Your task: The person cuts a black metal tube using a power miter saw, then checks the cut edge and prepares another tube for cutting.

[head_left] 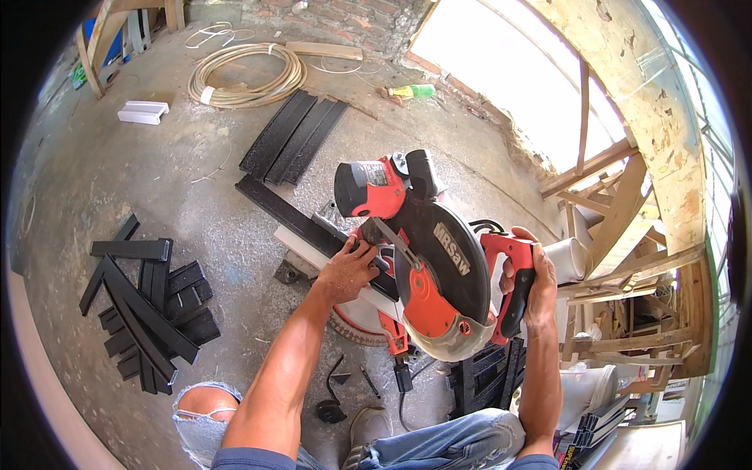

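A red and black miter saw (pixel 448 243) stands on the floor in front of me, its round black guard facing right and its orange lower guard over the blade. My right hand (pixel 540 286) is wrapped round the saw's red and black handle (pixel 514 291). With my left hand (pixel 346 272) I press a long black profile bar (pixel 294 213) against the saw's fence, fingers curled over it. The bar lies across the saw base and sticks out to the far left. Its near end reaches beside the guard; the cutting edge there is hidden.
Cut black pieces (pixel 149 301) lie piled at left. Black profile lengths (pixel 291 139) rest beyond the bar. A coiled hose (pixel 249 76), a white profile piece (pixel 143 112) and a green bottle (pixel 415 92) lie farther off. A tape measure (pixel 330 410) sits by my shoe. Timber framing (pixel 627 211) stands right.
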Demonstrator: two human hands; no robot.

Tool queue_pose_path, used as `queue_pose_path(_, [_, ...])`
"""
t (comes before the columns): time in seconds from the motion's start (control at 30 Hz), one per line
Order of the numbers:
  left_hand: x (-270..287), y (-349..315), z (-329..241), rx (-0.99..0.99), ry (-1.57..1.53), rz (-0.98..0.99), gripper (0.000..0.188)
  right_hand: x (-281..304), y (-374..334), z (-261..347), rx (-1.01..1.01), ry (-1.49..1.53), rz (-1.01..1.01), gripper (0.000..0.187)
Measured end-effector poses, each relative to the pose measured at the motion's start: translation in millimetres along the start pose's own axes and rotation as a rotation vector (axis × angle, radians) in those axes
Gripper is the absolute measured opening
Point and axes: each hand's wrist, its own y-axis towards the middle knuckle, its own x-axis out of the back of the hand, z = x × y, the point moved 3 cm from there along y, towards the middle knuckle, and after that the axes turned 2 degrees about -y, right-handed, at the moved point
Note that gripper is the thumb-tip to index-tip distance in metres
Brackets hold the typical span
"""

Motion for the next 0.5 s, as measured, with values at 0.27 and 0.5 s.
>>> queue_pose_path(0.27, [0.1,1.4,0.0,-0.005,-0.005,-0.014,0.035,0.7,-1.6,-0.8,0.016,-0.010,-0.004,0.060])
queue_pose_path(0.5, [0.9,2.8,-0.7,0.026,-0.012,0.078,0.033,1.5,-2.7,-3.4,0.021,-0.020,-0.014,0.060])
